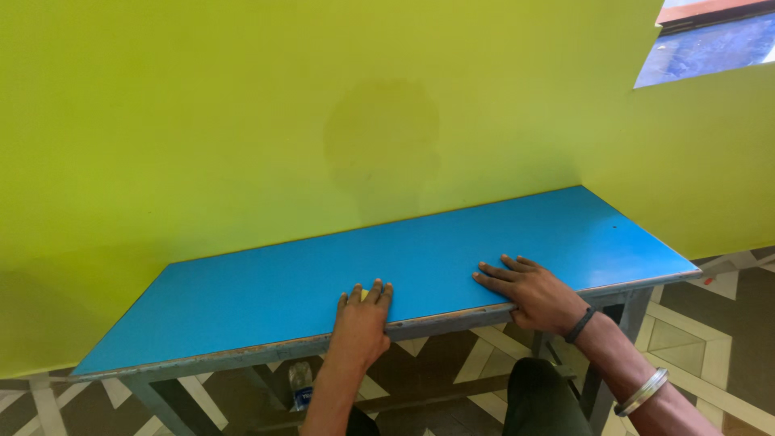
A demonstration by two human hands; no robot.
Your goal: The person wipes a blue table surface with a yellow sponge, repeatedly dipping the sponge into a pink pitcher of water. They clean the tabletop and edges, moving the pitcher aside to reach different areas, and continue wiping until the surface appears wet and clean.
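A long blue table (242, 299) with a grey metal frame stands against a yellow-green wall. My left hand (361, 321) rests palm down on the table's near edge, fingers close together, and a small pale yellow thing peeks out between them. My right hand (529, 291) lies flat on the tabletop to the right, fingers spread, holding nothing. The right wrist wears a dark band and a silver bangle.
A yellow-green wall (242, 121) rises right behind the table and turns a corner at the right. A window opening (710, 40) sits at the upper right. A plastic bottle (300, 386) stands on the patterned tile floor under the table. My dark-clothed knee (541, 396) is below the edge.
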